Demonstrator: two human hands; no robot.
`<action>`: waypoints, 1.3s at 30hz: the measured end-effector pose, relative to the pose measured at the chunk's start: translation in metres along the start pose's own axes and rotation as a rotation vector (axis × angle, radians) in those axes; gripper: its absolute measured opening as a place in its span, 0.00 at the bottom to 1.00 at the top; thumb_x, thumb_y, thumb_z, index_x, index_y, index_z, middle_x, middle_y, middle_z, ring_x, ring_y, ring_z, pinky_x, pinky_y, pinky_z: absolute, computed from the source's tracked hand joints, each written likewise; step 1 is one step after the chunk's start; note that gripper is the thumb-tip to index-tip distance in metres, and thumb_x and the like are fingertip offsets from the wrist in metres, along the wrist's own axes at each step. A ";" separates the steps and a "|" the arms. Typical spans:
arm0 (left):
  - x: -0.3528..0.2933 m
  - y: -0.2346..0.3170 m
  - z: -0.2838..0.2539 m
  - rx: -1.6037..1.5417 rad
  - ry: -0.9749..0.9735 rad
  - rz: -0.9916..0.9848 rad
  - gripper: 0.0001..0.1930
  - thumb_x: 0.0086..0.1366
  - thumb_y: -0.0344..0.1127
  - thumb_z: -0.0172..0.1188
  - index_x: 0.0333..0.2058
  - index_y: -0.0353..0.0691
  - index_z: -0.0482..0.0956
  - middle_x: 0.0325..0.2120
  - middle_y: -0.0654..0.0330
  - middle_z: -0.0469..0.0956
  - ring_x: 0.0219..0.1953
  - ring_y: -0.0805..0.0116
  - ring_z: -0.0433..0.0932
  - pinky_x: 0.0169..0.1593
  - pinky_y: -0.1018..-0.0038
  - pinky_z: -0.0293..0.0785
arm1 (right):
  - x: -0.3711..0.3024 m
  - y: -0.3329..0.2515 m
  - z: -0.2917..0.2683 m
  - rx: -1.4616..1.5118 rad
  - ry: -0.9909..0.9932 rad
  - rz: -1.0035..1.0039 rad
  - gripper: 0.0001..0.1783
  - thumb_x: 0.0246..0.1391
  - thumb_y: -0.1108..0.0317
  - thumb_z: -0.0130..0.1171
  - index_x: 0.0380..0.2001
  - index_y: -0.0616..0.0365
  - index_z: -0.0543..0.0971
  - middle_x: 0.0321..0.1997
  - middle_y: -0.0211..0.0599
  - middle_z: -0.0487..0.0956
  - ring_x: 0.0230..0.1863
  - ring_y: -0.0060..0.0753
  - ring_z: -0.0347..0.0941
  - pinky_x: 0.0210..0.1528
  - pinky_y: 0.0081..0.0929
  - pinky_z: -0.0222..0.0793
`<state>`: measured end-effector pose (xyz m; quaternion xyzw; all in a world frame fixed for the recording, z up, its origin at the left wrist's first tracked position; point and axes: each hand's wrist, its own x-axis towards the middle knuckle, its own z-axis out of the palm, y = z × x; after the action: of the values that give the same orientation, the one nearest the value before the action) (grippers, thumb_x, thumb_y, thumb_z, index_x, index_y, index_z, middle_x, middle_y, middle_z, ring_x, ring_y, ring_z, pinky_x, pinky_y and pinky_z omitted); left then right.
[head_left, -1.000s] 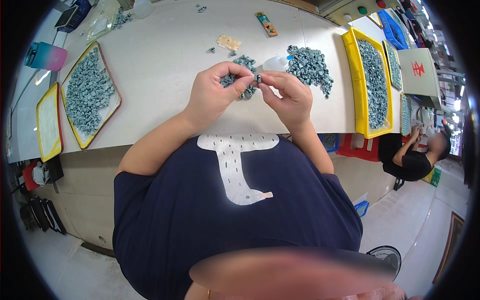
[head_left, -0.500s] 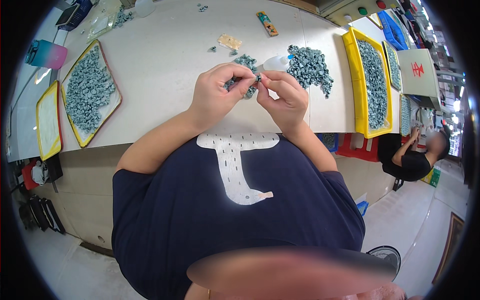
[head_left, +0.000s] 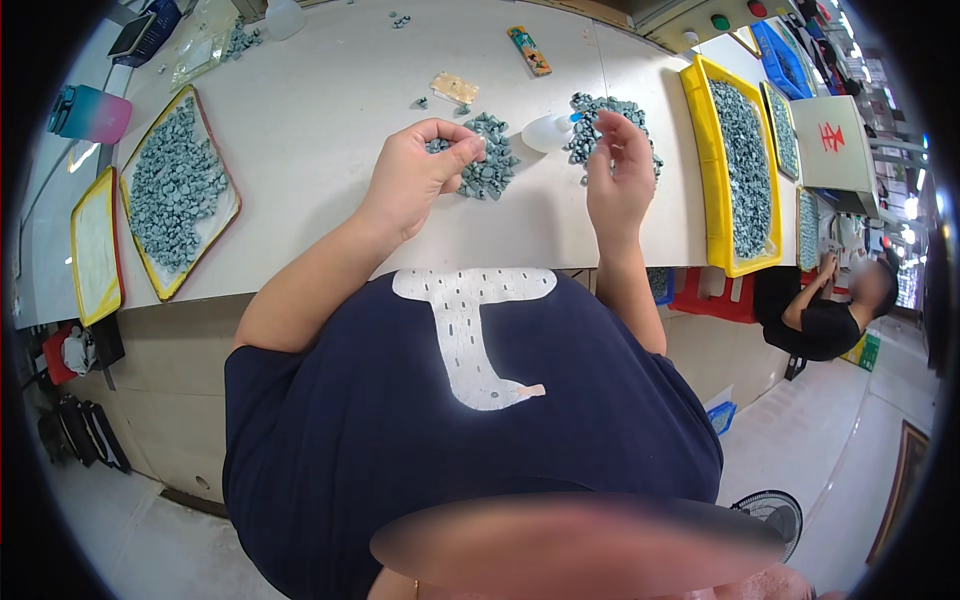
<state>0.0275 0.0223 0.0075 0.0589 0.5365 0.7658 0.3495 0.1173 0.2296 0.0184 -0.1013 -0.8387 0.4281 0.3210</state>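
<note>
My left hand is closed in a pinch, thumb against forefinger, at the left side of a loose pile of small grey-green pieces. What the pinch holds, if anything, is too small to make out. My right hand has moved apart from it, its thumb and fingers spread with nothing visible between them. It is over the near left side of a second pile of darker, shinier pieces, partly covering it. Between the two piles lies a white squeeze bottle with a blue tip.
A yellow bin full of pieces stands at right. On the left are a heaped tray, a second tray and a tumbler. A tan card and a patterned strip lie farther back. Another person sits far right.
My hands, together over the left pile before, have come apart. The right has swung right toward the darker pile and its fingers have opened; the left has drawn slightly left, still pinched.
</note>
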 end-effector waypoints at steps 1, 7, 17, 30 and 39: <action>0.000 0.000 0.000 -0.015 0.006 -0.021 0.09 0.61 0.33 0.63 0.36 0.34 0.76 0.29 0.61 0.78 0.21 0.84 0.63 0.24 0.86 0.62 | 0.001 0.003 -0.001 -0.083 -0.057 0.008 0.23 0.44 0.84 0.54 0.47 0.63 0.74 0.42 0.36 0.74 0.41 0.25 0.72 0.40 0.18 0.70; 0.000 0.007 0.003 -0.257 -0.030 -0.078 0.10 0.68 0.32 0.51 0.42 0.32 0.73 0.31 0.63 0.72 0.25 0.84 0.62 0.27 0.86 0.62 | 0.001 0.011 0.014 -0.240 -0.269 0.054 0.24 0.46 0.74 0.62 0.49 0.63 0.72 0.48 0.43 0.75 0.44 0.40 0.72 0.47 0.31 0.68; -0.002 0.005 0.001 -0.365 -0.249 -0.173 0.10 0.71 0.36 0.46 0.41 0.34 0.71 0.26 0.68 0.64 0.24 0.81 0.56 0.25 0.85 0.55 | 0.000 0.011 0.019 0.247 -0.205 0.257 0.21 0.52 0.67 0.65 0.46 0.62 0.71 0.39 0.39 0.78 0.38 0.29 0.75 0.42 0.25 0.71; -0.002 0.007 0.006 -0.417 -0.240 -0.194 0.12 0.70 0.35 0.48 0.47 0.34 0.71 0.30 0.67 0.69 0.27 0.81 0.60 0.28 0.84 0.61 | 0.001 0.003 0.012 0.052 -0.168 -0.016 0.29 0.45 0.69 0.70 0.51 0.59 0.71 0.42 0.41 0.79 0.41 0.32 0.77 0.44 0.27 0.72; 0.001 0.000 0.002 -0.502 -0.251 -0.231 0.11 0.68 0.34 0.55 0.43 0.33 0.76 0.31 0.63 0.72 0.24 0.81 0.60 0.25 0.85 0.59 | 0.004 -0.015 -0.005 -0.046 -0.172 0.009 0.26 0.38 0.66 0.74 0.44 0.58 0.77 0.39 0.38 0.81 0.40 0.34 0.78 0.41 0.28 0.73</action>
<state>0.0279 0.0245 0.0077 0.0034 0.2860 0.8164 0.5017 0.1191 0.2257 0.0344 -0.0751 -0.8724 0.4172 0.2435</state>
